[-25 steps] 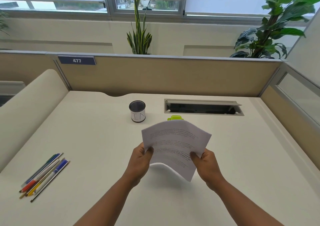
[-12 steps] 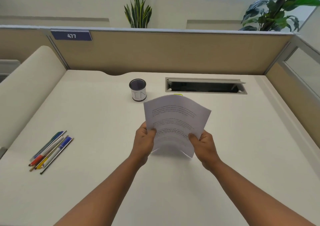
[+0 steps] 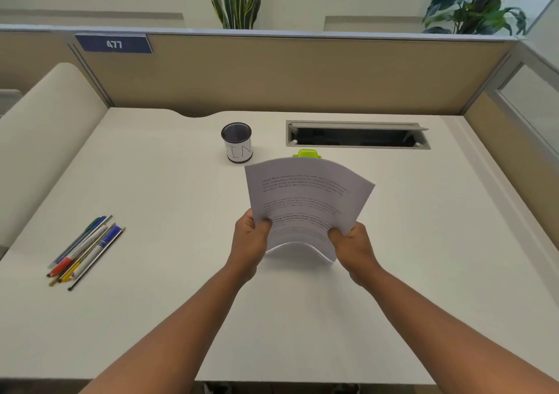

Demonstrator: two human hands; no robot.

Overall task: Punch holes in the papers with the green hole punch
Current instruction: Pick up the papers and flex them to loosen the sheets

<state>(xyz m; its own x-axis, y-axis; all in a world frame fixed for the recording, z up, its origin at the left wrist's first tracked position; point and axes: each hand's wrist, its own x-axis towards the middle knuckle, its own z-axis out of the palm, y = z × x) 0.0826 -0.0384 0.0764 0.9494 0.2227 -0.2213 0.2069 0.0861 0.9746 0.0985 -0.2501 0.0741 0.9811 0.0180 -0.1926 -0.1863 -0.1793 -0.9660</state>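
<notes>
A stack of printed white papers [image 3: 305,200] is held up above the white desk [image 3: 181,303], bowed upward across its width. My left hand [image 3: 249,241] grips its lower left edge, thumb on top. My right hand [image 3: 351,244] grips the lower right corner the same way. Just behind the papers' far edge sits the green hole punch [image 3: 307,153]; only its top shows, the rest is hidden by the sheets.
A black mesh pen cup [image 3: 236,142] labelled "IN" stands left of the punch. An open cable slot [image 3: 357,136] lies at the back right. Several pens and pencils [image 3: 86,251] lie at the left. Beige partition walls enclose the desk.
The view has tilted downward, so the window is out of sight. The papers stay in both hands with the same grip; the punch's top shows above their far edge again.
</notes>
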